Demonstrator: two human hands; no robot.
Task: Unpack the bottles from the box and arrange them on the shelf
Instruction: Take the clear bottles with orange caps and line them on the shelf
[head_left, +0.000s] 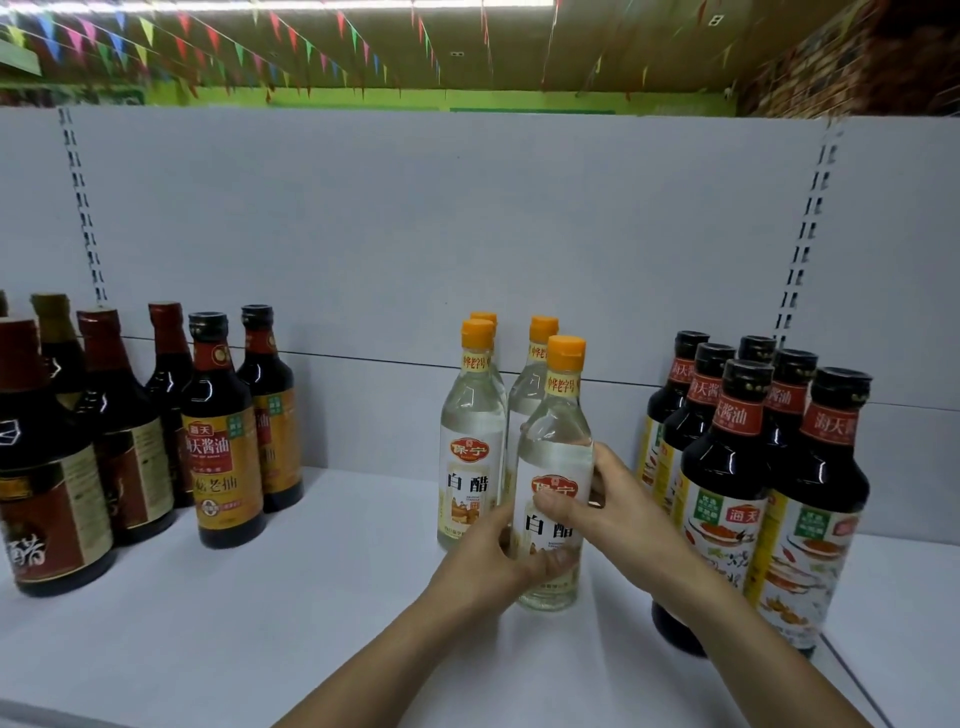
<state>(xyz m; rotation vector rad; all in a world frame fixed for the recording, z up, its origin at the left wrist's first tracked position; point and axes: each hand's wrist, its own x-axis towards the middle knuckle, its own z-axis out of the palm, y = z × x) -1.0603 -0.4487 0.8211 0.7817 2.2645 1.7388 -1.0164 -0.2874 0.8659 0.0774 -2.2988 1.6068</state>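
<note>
Four clear vinegar bottles (472, 441) in head view, grouped on the white shelf (311, 597). The front bottle (553, 452) is upright, its base apparently on the shelf. The left hand (488, 566) grips its lower label and the right hand (618, 499) its middle, likely squaring the label forward against the three just behind. Dark sauce bottles (727, 467) stand near its right. Box not in view

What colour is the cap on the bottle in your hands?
Orange. The cap of the held clear bottle shows best in the head view.
</note>
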